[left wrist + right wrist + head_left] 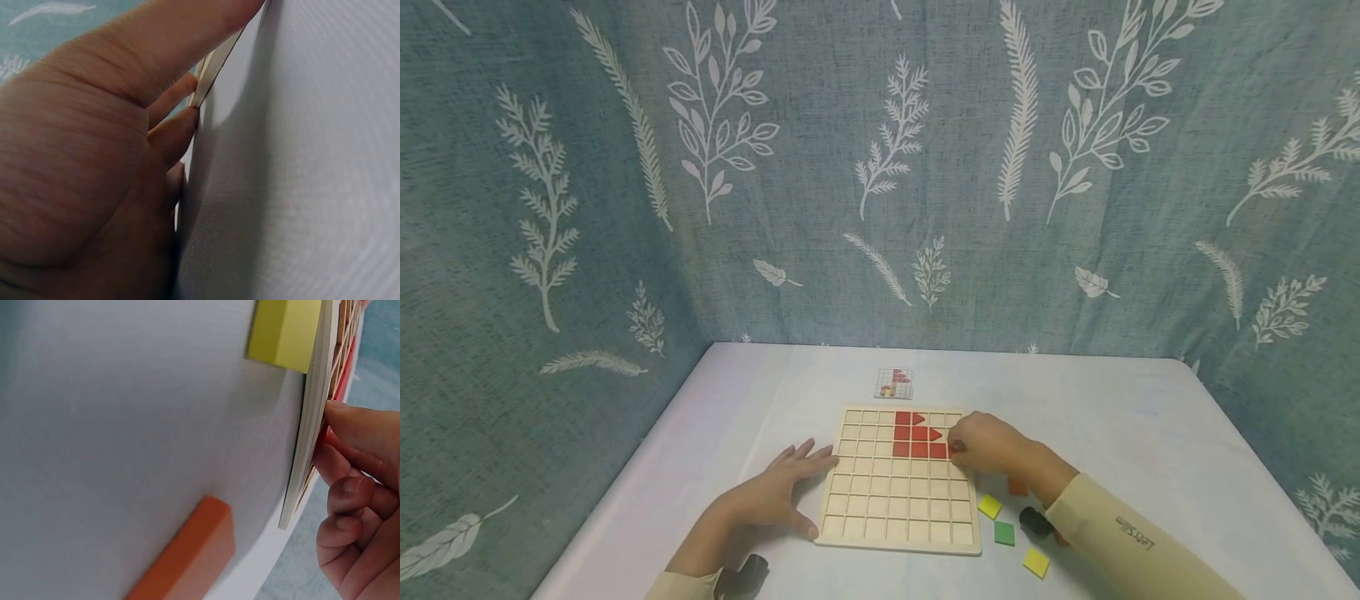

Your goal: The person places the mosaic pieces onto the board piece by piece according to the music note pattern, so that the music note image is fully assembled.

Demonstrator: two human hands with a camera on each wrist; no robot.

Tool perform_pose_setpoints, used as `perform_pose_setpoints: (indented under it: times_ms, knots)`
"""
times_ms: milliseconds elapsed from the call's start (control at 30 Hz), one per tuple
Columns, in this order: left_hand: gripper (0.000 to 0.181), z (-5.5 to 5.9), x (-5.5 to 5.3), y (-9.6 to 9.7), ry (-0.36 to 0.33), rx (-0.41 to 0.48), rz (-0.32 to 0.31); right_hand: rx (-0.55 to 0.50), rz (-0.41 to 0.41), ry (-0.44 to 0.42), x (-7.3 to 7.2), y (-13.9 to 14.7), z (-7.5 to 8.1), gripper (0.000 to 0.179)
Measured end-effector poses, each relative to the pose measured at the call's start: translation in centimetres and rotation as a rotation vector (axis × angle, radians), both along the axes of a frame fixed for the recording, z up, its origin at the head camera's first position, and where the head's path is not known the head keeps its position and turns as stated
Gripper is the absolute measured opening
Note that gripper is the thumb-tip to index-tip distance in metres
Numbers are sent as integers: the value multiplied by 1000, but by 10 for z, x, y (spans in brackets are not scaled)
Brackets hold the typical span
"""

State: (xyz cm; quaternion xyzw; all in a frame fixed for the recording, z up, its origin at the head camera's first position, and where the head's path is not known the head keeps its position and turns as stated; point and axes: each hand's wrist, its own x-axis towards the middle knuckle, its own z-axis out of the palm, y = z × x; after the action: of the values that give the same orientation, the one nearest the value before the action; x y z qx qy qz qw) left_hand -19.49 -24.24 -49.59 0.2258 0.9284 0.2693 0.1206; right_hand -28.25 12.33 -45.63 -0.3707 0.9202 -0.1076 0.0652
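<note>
A wooden grid board (898, 506) lies flat on the table. Red tiles (902, 434) fill several cells in its upper part, two of the rows ending in a red triangular piece (935, 434). At the third row's right end, my right hand (992, 443) pinches a small red piece (322, 434) between thumb and fingers, right at the board's surface; most of it is hidden. My left hand (767, 497) rests by the board's left edge, fingers spread, with fingertips (190, 115) touching the board's side (215, 65).
Behind the board lies a small pattern card (894, 384). To its right are loose tiles: a yellow tile (989, 506), a green tile (1004, 533), another yellow tile (1036, 562) and an orange piece (1017, 485) under the right forearm. A patterned curtain (820, 250) surrounds the white table (1075, 392).
</note>
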Motion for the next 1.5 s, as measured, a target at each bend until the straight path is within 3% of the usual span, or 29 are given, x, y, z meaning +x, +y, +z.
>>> perform_pose_setpoints:
  times_ms: [267,600,933,1300,1500]
  knots:
    - [113,-2,-2,2,6,1,-22,11,-51,-67,1,4,0,10]
    - [111,-3,-6,7,12,-5,-52,32,-116,-74,2,17,7,19]
    - [112,-2,-5,10,7,-10,-37,58,-171,-49,1,55,13,20]
    - [111,-2,0,5,3,-3,-13,90,-301,-156,4,105,16,22]
    - [112,1,0,3,5,1,1,92,-324,-174,12,125,16,21]
